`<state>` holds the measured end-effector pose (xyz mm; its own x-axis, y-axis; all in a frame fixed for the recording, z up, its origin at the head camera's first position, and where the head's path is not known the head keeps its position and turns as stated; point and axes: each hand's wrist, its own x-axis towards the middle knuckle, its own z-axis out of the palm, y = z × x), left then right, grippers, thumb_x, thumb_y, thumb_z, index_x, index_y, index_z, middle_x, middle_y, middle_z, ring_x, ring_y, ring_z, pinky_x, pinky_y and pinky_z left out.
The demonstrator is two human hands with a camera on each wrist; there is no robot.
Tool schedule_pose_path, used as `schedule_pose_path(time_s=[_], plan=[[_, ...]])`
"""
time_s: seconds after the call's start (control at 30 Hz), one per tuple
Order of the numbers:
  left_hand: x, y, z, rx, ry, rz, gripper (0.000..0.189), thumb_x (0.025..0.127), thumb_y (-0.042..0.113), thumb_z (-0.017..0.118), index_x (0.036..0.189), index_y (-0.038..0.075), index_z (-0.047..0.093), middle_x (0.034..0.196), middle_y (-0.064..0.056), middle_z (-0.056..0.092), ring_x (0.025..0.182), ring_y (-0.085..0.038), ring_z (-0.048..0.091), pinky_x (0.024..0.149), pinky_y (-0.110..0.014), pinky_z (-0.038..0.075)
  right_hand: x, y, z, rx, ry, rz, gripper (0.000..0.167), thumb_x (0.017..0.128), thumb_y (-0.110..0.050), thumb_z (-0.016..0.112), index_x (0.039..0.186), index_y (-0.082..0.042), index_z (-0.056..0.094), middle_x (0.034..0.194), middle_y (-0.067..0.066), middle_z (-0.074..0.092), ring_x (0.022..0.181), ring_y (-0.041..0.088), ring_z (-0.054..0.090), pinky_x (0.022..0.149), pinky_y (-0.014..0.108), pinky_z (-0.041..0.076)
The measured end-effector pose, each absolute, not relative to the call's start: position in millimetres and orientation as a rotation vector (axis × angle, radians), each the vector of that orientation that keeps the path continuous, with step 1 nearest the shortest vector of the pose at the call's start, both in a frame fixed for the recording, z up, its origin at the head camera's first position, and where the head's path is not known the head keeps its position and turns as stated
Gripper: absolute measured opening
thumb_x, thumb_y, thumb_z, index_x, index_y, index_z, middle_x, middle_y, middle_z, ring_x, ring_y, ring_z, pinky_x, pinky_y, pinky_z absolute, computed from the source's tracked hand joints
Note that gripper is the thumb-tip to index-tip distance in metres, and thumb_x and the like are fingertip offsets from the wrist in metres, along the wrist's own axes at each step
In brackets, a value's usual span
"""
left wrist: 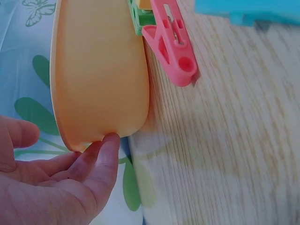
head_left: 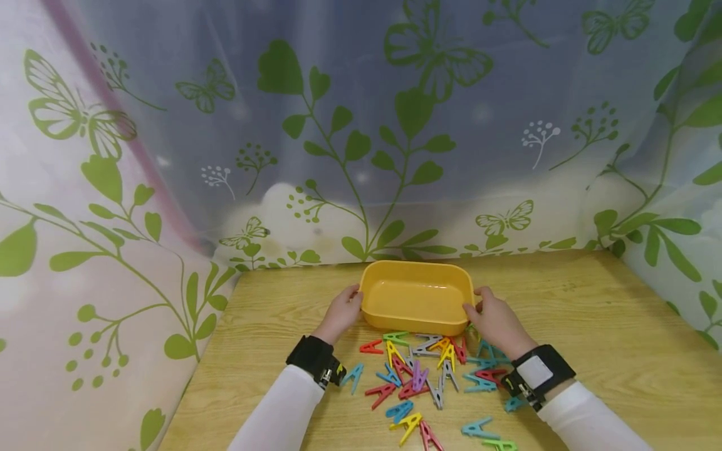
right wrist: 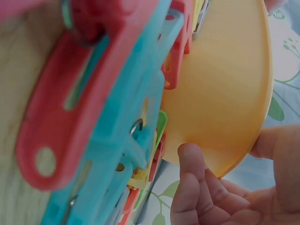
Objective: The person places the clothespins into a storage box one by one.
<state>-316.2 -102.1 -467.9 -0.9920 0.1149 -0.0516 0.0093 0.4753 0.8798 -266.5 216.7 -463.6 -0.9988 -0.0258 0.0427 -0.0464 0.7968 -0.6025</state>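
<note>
A yellow plastic basin [head_left: 417,294], with nothing in it, stands at the back of the wooden table between both hands. At its left end, my left hand [head_left: 341,313] holds it with bent fingers under the rim; in the left wrist view the thumb is apart from the rim. My right hand [head_left: 496,319] grips the opposite end, its thumb by the rim and fingertips against the outer wall. Many coloured clothespins lie scattered in front of the basin, among them a purple clothespin [head_left: 419,376] and a red clothespin [right wrist: 84,103] close to the right wrist camera.
Behind the wooden table [head_left: 620,326] hangs a curtain [head_left: 361,125] printed with green leaves and butterflies, and it continues along both sides. A blue clothespin [head_left: 353,378] lies near the left wrist. A green clothespin [head_left: 499,445] is at the near edge of the view.
</note>
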Motion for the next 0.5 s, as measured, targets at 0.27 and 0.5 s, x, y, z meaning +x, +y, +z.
schedule_pose_path(time_s=[0.27,0.5], plan=[[-317.9,-100.0,-465.7,0.118,2.634,1.486,0.051,0.112,0.025,0.041,0.156,-0.001,0.04,0.153,-0.025,0.047,0.143,-0.041,0.044,0.115,-0.055,0.039,-256.4,212.7,-464.0,0.072,-2.92,0.952,0.055,0.106,-0.026,0.055,0.139,0.016,0.039,0.079,0.011,0.058,0.059,0.018,0.051,0.054,0.032,0.041],[-319.9,-99.6,-467.0,0.168,2.663,1.45,0.053,0.11,0.024,0.045,0.156,-0.003,0.038,0.151,-0.027,0.048,0.141,-0.041,0.047,0.114,-0.054,0.041,-250.5,210.2,-462.9,0.057,-2.908,0.933,0.053,0.105,-0.026,0.057,0.135,0.015,0.042,0.077,0.009,0.055,0.058,0.018,0.05,0.053,0.032,0.039]])
